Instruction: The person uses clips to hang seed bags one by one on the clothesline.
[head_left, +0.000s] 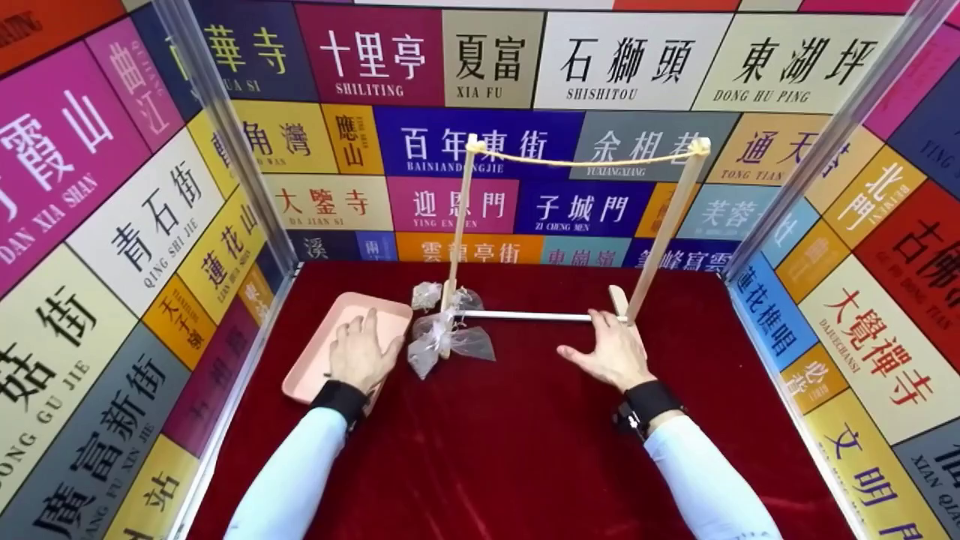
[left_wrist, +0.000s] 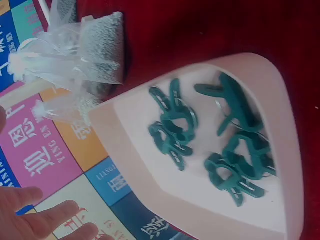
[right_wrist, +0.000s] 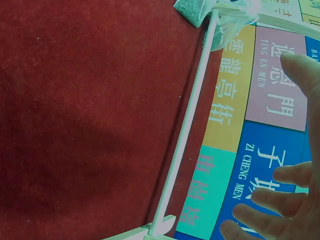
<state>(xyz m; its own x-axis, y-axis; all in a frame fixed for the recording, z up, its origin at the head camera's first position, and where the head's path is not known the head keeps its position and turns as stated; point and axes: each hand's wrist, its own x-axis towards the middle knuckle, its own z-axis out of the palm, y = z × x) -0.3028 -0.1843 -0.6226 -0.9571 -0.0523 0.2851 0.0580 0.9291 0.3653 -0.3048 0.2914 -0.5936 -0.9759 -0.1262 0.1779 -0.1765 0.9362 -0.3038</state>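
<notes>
- Left hand [head_left: 364,352]: over the pink tray [head_left: 298,373], back upward, fingers spread; grip wide; contact with the tray, cannot tell.
- Pink tray: shallow, with rounded corners; at a slant on the left part of the desk [head_left: 480,450], partly hidden below the left hand.
- Green clips [left_wrist: 237,102]: several, scattered on the tray floor in the left wrist view, some overlapping; exact count, cannot tell.
- Right hand [head_left: 616,351]: at the right end of the white rod [head_left: 532,316], near the foot of the right post [head_left: 664,232]; thumb stretched well away from the fingers; grip wide; contact with rod or post, cannot tell.
- White rod: low and straight, running across between the two post bases.
- Right post: wooden, upright, with a short wooden foot at its base.
- Left post [head_left: 460,225]: wooden, upright, matching the right one.
- Cord [head_left: 585,163]: pale, strung between the post tops, sagging slightly.
- Sheer bags [left_wrist: 105,47]: at least three, gathered at the neck, with grey grains inside; clustered round the base of the left post, just beside the tray.
- Desk: covered in red cloth.
- Black wrist bands [head_left: 654,399] and light blue sleeves [head_left: 292,472]: on both arms.
- Wall panels [head_left: 480,206]: multicoloured, printed with Chinese characters and Latin lettering; behind and at both sides.
</notes>
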